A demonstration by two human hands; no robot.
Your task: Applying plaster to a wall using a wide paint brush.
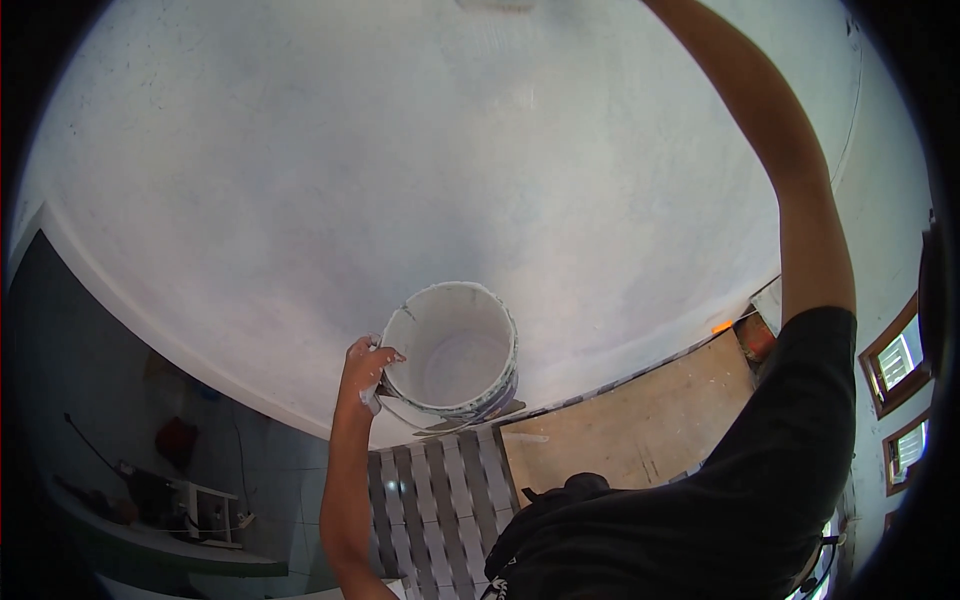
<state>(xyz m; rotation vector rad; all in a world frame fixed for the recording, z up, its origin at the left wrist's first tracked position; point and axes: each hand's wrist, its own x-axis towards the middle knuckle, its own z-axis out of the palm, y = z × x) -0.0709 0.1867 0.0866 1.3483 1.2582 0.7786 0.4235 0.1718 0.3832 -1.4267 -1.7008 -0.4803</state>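
Observation:
My left hand [369, 366], flecked with white paint, is closed on the left rim of a white bucket [452, 350]. Thumb and fingers pinch the bucket's wall, with the thumb over the inside. White paint coats the bucket's inner wall, and its wire handle [408, 418] hangs down at the near side. My right arm [770, 130] stretches up past the top edge of the picture, so my right hand and anything in it are out of sight. Ahead stands a whitish wall [300, 200] with patchy coating. At the top edge shows a small part of a pale, blurred object [496, 4].
Below right lies a tan board [630, 410], beside a striped tiled floor [430, 510]. A doorway [150, 400] at left opens on a dark room with a small white stool [210, 512]. A reddish container [755, 338] sits by the wall's foot at right, near framed windows [893, 360].

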